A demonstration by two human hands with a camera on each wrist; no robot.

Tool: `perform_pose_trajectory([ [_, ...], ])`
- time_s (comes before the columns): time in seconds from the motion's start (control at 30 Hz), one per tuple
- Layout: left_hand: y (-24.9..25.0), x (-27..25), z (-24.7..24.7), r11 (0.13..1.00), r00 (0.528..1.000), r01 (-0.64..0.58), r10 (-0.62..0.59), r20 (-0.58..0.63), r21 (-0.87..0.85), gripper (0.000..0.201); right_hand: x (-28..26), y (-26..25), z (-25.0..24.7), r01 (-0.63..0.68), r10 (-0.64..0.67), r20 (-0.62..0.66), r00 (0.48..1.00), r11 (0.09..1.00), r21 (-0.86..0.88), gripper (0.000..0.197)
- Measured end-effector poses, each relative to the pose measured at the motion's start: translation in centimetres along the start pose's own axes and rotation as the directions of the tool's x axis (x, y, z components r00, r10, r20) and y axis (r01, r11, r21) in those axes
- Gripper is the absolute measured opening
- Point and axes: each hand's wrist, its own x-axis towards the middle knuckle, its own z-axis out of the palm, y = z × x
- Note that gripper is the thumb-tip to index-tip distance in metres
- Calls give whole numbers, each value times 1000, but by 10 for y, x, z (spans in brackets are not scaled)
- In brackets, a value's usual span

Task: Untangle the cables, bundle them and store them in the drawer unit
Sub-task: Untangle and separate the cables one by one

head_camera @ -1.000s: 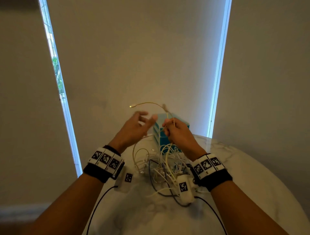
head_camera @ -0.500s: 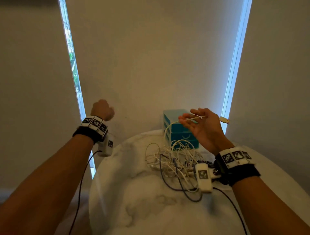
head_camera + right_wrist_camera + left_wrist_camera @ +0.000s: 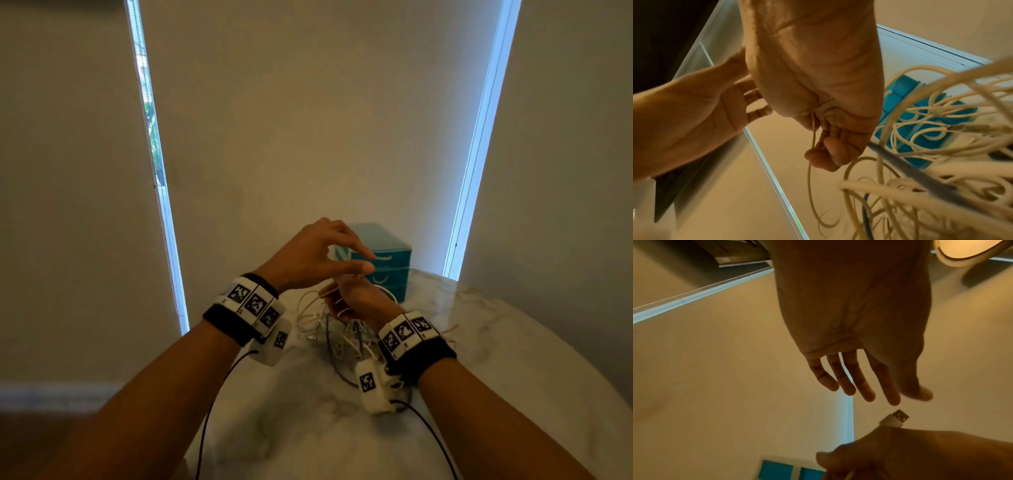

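One white cable [image 3: 811, 164] gripped in right hand [image 3: 359, 301]; left hand [image 3: 308, 257] (empty, fingers spread) should take its USB plug [image 3: 895, 418] while untangling.

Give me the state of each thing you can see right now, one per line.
left hand: open, fingers straight, above the right hand
right hand: grips a white cable
white cable: partly wound round the right hand
cable pile: tangled on the table
drawer unit: drawers closed
USB plug: sticks out of the right hand
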Motion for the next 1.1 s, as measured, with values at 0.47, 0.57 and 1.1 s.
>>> perform_pose_trajectory([
  [0.47, -2, 21, 34, 846, 939, 239, -327, -109, -477, 26, -15, 16, -67, 172, -179, -22, 984, 967, -187, 25],
  [0.57, -5, 20, 49, 784, 916, 332, -401, -19, -524, 31, -1, 25, -95, 190, -239, -239, 941, 959, -210, 25],
  [1.1, -10, -8, 91, 694, 849, 446, -527, 23, -565, 39, 1, 58, -105, 283, -309, -192, 931, 947, -154, 24],
])
